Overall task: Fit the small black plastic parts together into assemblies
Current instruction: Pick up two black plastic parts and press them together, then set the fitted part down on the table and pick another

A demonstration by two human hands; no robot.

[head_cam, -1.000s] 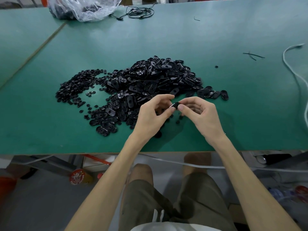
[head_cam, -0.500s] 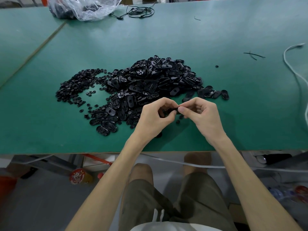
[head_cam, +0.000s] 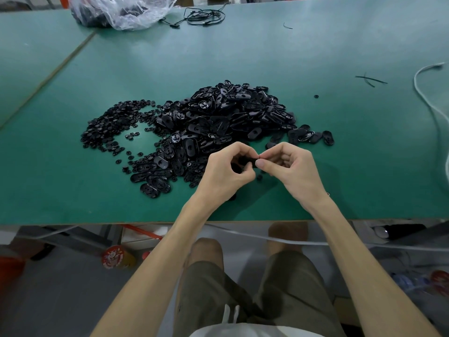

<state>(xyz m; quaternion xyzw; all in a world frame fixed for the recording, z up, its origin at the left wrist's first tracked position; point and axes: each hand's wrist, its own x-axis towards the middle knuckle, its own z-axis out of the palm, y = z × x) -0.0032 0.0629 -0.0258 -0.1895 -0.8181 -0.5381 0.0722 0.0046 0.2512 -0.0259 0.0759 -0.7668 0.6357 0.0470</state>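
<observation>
Head view, the only one. Left hand (head_cam: pixel 226 173) and right hand (head_cam: pixel 294 171) meet just above the tabletop (head_cam: pixel 364 166), near its front edge, about mid-width. Both have their fingers curled, with a small black part (head_cam: pixel 247 162) between them, mostly hidden. The left hand wraps its fingers round the part. The right hand pinches its right end with thumb and forefinger. Can't tell if it is one piece or two already mated.

Step in hand, as I read it: mid-fit, pressing a small piece into an oval shell.

Stock: a heap of oval shells (head_cam: pixel 218 122) at the tabletop centre, just behind the hands. A heap of small round pieces (head_cam: pixel 109 125) lies to its left, touching it. Clear plastic bag (head_cam: pixel 126 13) at the far edge, left, with a black cord (head_cam: pixel 204 17) beside it. White cable (head_cam: pixel 427 98) along the right edge.

Next move probably calls for a firm, square squeeze until the piece seats. Then set the unit aside, clear of the raw stock, and pick one of each kind. Can't tell whether there is a separate finished pile.
</observation>
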